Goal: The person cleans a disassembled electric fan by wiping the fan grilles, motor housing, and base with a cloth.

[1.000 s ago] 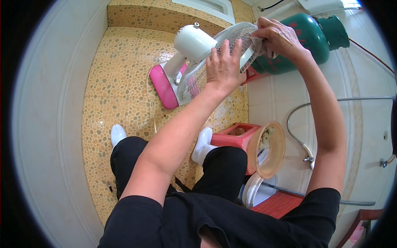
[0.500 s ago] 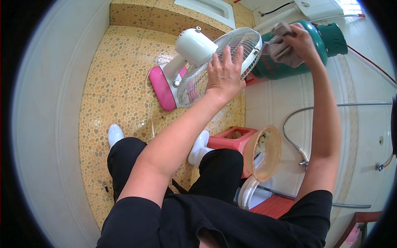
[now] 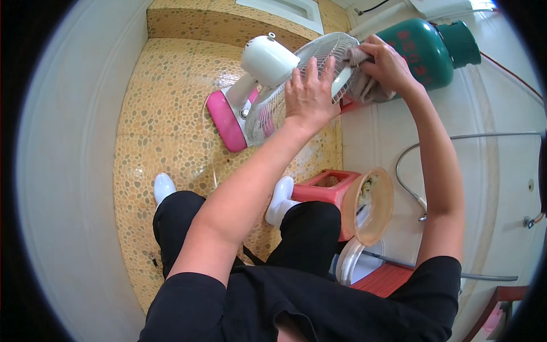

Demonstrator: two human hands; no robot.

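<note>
A white electric fan (image 3: 268, 60) with a pink base (image 3: 228, 122) stands tilted in view on the floor. My left hand (image 3: 310, 97) lies against the fan's wire guard (image 3: 268, 117), its fingers spread and mostly straight. A crumpled greyish cloth (image 3: 364, 85) is bunched in my right hand (image 3: 387, 64), whose fingers are closed on it. That cloth touches the edge of the fan's guard. Just beyond my right hand is a green gas cylinder (image 3: 416, 43) with red lettering; part of it is hidden behind the hand and cloth.
A red plastic stool (image 3: 319, 191) stands by my right boot (image 3: 280, 196). Beside it is a tan basin (image 3: 379, 219) with scraps inside. A white bucket (image 3: 348, 262) sits nearer me. A grey hose (image 3: 404, 159) runs along the tiled wall, and a raised step (image 3: 199, 23) crosses the back.
My right hand has moved left with the cloth, from the gas cylinder to the rim of the fan's guard. My left hand stays on the guard. The view has shifted slightly.
</note>
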